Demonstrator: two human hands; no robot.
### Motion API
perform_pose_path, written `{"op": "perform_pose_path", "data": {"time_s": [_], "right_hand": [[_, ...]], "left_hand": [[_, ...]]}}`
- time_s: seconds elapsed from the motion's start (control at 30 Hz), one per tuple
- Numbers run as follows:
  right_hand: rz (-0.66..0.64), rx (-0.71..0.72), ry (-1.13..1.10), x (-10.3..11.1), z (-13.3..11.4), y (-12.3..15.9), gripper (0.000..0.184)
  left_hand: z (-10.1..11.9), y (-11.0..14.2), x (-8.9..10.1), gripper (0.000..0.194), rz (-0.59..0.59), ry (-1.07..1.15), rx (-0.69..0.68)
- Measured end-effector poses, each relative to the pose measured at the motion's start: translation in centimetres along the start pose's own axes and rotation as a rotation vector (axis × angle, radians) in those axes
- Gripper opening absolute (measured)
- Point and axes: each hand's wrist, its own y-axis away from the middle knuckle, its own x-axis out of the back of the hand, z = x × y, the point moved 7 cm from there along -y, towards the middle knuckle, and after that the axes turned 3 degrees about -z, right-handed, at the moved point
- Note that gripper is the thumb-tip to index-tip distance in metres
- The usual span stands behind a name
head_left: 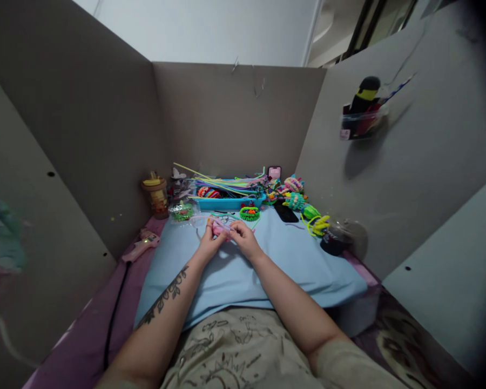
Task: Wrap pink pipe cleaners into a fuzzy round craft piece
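Note:
Both hands meet over the blue cloth, fingers pinched on a small pink and lilac pipe-cleaner piece (219, 227). My left hand (211, 242) holds it from the left side, partly hiding it. At its right side, the fingertips of my right hand (245, 239) press together on it; exactly which strand they grip is too small to tell. Loose pale pipe-cleaner ends stick out to the left of the piece. Just beyond the hands sits a green pipe-cleaner ring (249, 213) with orange and dark bits in its middle.
A blue tray (227, 203) heaped with long pipe cleaners stands at the back. Left of it are a lidded cup (155, 197) and a pink glue gun (143, 244) with a black cord. Rightward lie a black phone (287, 212), colourful pipe-cleaner pieces (295, 201) and a dark tub (334, 240). Grey panels surround the table.

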Motion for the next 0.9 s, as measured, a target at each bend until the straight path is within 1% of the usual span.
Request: {"op": "perform_pose_path", "data": {"time_s": [0.1,0.27,0.33,0.5,0.7,0.9], "right_hand": [[-0.01,0.022,0.028,-0.1,-0.5,0.1,0.02],[0.004,0.013,0.067,-0.1,-0.5,0.0,0.019],[0.0,0.025,0.061,-0.1,-0.5,0.0,0.018],[0.001,0.043,0.014,0.0,-0.5,-0.1,0.017],[0.043,-0.013,0.038,0.4,0.2,0.0,0.017],[0.054,-0.015,0.035,0.4,0.7,0.0,0.016]], "left_hand": [[0.1,0.0,0.1,0.072,0.022,-0.011,-0.001],[1.3,0.1,0.6,0.068,0.079,-0.08,-0.048],[1.5,0.3,0.5,0.067,0.072,-0.094,-0.049],[1.2,0.4,0.0,0.071,-0.001,-0.076,-0.029],[1.3,0.2,0.3,0.074,0.032,0.002,-0.041],[0.9,0.2,0.2,0.072,0.018,0.028,-0.016]]}}
